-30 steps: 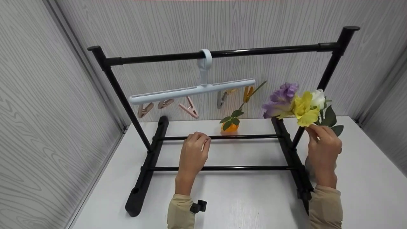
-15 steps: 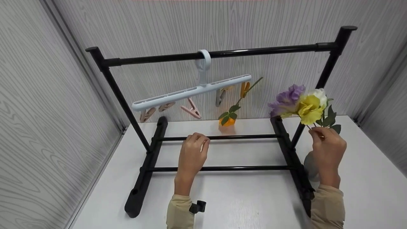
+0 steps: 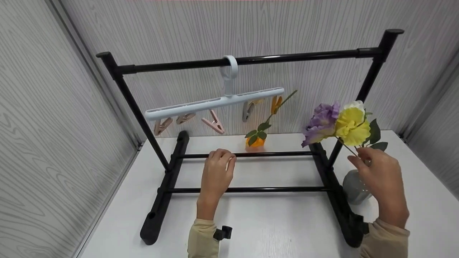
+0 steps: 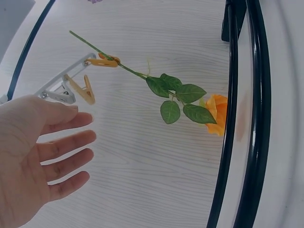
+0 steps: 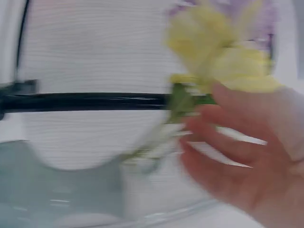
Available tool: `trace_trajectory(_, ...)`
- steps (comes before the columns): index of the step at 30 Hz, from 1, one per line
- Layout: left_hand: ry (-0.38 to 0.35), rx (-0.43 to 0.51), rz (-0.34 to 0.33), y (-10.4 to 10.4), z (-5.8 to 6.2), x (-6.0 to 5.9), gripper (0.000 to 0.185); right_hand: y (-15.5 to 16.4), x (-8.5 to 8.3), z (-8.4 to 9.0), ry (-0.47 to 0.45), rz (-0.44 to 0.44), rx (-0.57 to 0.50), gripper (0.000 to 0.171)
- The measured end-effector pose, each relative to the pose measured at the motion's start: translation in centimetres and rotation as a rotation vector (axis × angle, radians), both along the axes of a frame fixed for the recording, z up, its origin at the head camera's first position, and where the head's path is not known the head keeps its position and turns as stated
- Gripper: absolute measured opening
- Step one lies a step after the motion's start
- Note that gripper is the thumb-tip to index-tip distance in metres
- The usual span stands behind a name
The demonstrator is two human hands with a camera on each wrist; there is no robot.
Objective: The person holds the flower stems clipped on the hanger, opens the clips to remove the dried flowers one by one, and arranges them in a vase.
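Observation:
My right hand [image 3: 359, 154] pinches the stems of a small bunch of flowers [image 3: 342, 123], purple, yellow and white, held tilted above a grey vase [image 3: 353, 186] at the right foot of a black rack [image 3: 304, 56]. The right wrist view is blurred; it shows the fingers [image 5: 223, 142] round the green stems under the yellow bloom [image 5: 213, 42]. My left hand [image 3: 221, 154] rests with relaxed fingers [image 4: 66, 149] by the rack's rear floor bar and holds nothing. An orange rose [image 3: 255, 141] hangs head down from a clip on a pale blue hanger [image 3: 215, 103].
The hanger hooks over the rack's top bar and carries several pink, grey and orange clips [image 3: 213, 123]. The rack's two floor bars [image 3: 279, 189] cross the white table [image 3: 272, 225]. Grey wood-grain walls close in the left, back and right sides.
My right hand has moved right and towards me with the flowers, uncovering the vase. The hanger tilted, then swung back nearly level. The left hand has stayed put.

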State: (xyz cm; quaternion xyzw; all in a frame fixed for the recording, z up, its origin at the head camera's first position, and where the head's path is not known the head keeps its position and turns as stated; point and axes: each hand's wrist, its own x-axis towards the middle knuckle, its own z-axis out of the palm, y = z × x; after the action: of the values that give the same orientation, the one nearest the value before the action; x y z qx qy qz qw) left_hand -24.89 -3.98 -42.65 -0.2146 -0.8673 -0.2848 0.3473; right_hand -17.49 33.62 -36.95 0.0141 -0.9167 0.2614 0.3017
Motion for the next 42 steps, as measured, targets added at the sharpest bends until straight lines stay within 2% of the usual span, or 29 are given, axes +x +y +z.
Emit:
trace_trajectory(3,0.004,0.018,0.021,0.0,0.0,0.0,0.010,-0.6,1.1,1.2,-0.197,0.091,0.040,0.043)
trace_trajectory(6,0.018,0.060,0.026,0.0,0.2,0.0,0.024,-1.7,1.4,1.7,-0.290,0.159,0.060,0.051)
trace_trajectory(10,0.057,0.179,-0.029,0.1,0.7,0.3,0.042,-3.2,1.3,1.6,-0.315,0.226,0.096,0.049)
trace_trajectory(14,0.104,0.290,-0.118,0.4,1.2,0.6,0.052,-3.8,1.0,1.3,-0.355,0.267,0.137,0.046)
trace_trajectory(17,0.127,0.334,-0.180,0.8,1.5,0.8,0.059,-3.9,0.9,1.1,-0.396,0.293,0.143,0.046)
trace_trajectory(20,0.136,0.360,-0.211,1.1,1.7,1.0,0.067,-4.0,0.9,1.0,-0.421,0.309,0.139,0.047)
trace_trajectory(28,0.080,0.443,-0.164,0.5,2.1,1.2,0.077,-4.5,0.5,1.0,-0.391,0.333,0.125,0.043)
trace_trajectory(34,0.011,0.580,-0.095,-0.3,2.4,1.4,0.077,-5.5,-0.3,0.6,-0.254,0.337,0.048,0.038)
trace_trajectory(38,-0.043,0.650,-0.035,-1.1,2.5,1.5,0.075,-6.6,-1.6,-0.1,-0.179,0.367,-0.090,0.038)
trace_trajectory(42,-0.076,0.656,-0.015,-1.3,2.4,1.4,0.071,-8.0,-3.8,-2.2,-0.186,0.440,-0.339,0.044)
